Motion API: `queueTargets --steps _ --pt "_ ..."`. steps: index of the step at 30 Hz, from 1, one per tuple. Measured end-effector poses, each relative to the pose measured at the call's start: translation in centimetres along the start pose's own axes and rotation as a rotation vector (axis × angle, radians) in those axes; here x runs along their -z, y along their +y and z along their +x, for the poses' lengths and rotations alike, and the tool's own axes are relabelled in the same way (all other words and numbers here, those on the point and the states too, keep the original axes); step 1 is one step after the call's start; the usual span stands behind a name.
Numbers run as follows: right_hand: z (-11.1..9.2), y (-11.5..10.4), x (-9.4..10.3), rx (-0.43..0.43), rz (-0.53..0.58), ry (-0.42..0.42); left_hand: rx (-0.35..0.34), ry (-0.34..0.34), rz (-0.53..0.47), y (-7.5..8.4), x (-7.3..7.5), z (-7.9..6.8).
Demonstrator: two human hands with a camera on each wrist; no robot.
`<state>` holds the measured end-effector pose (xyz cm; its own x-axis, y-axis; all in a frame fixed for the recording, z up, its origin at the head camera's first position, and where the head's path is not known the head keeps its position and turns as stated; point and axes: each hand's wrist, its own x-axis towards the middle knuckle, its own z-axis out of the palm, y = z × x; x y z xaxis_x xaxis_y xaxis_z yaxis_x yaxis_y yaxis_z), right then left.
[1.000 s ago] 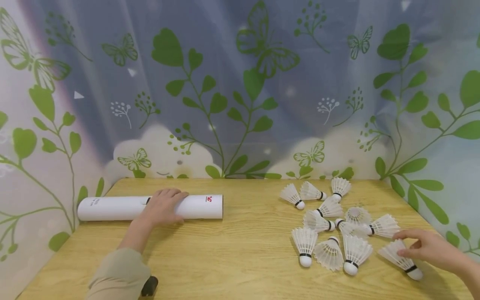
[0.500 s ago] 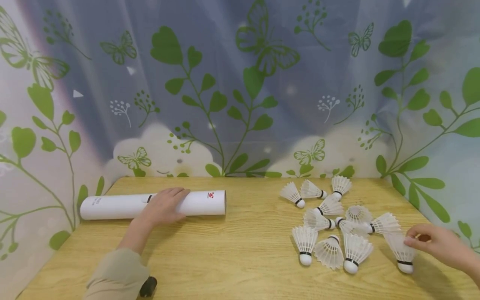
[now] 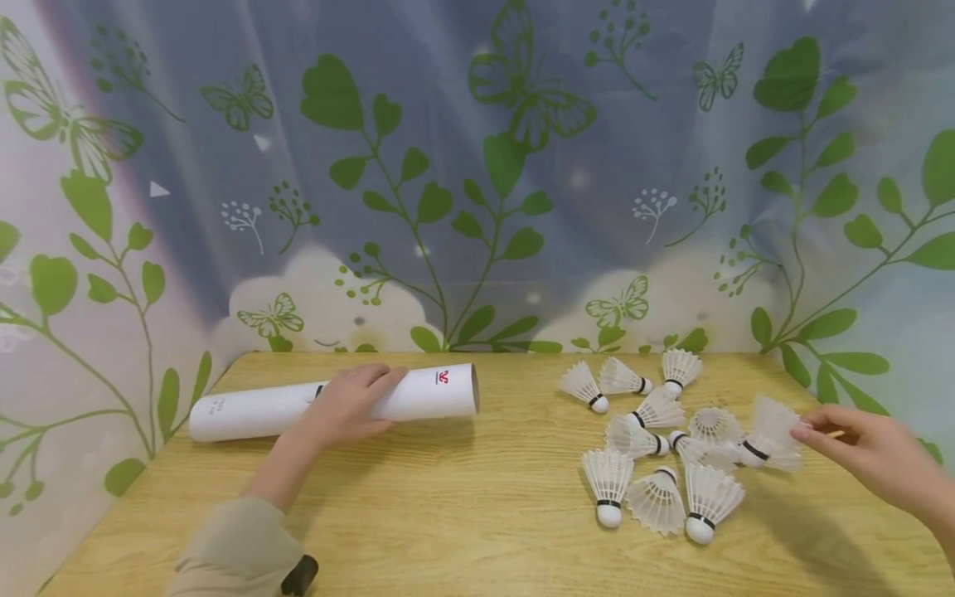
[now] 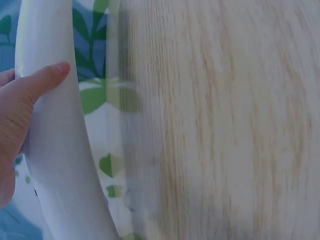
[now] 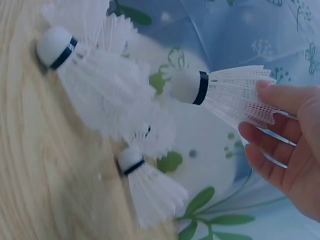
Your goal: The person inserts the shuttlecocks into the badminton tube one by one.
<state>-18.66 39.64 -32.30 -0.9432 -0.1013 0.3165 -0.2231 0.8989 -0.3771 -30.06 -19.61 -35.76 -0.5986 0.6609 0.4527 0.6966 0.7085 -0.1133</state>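
- Patterned curtain (image 3: 403, 274): spans the full width behind, printed with green leaves and butterflies.
- Table (image 3: 507, 514): wood-grained, in front of the curtain.
- Left sleeve (image 3: 235, 539): pale khaki, ends at the forearm.
- White tube (image 3: 254, 410): lies at a slant on the left of the scene, right end higher than left; bears a red mark (image 3: 443, 377) near the right end, faint lettering near the left.
- Black object (image 3: 300, 575): small, just beside the sleeve, partly hidden — cannot tell what.
- Left hand (image 3: 351, 406): grips the tube around its middle, thumb across one face, other fingers over the far side.
- Back shuttlecocks (image 3: 580, 385): three, near the table's far edge; corks toward the near side or right.
- Front shuttlecocks (image 3: 607, 481): three in a row, outer two with corks nearest, middle one with skirt nearest.
- Middle shuttlecocks (image 3: 632, 435): overlap in a cluster between those groups, partly hidden at right.
- Held shuttlecock (image 3: 776, 431): above the cluster's right end, cork pointing left; clear of the others in the right wrist view.
- Right hand (image 3: 880, 452): pinches the held shuttlecock by its skirt rim — remaining fingers loosely bent below.
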Motion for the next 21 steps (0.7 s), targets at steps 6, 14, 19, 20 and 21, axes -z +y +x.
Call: queueTargets --steps 6,14,19,20,21 --pt "1.2 -3.3 -0.7 0.062 0.116 0.053 -0.028 0.031 0.02 1.5 0.0 0.9" --pt "3.8 -8.6 -3.5 0.171 0.277 0.111 -0.026 0.068 0.092 3.2 0.4 1.7" --pt "5.3 -11.7 -5.3 0.235 0.343 0.12 -0.052 0.121 0.11 4.0 0.2 2.2" --pt "5.5 -12.2 -5.6 0.242 0.353 0.109 -0.066 0.134 0.114 4.1 0.1 2.3" --pt "5.8 -12.8 -5.9 0.245 0.364 0.099 -0.079 0.147 0.112 4.2 0.0 2.4"
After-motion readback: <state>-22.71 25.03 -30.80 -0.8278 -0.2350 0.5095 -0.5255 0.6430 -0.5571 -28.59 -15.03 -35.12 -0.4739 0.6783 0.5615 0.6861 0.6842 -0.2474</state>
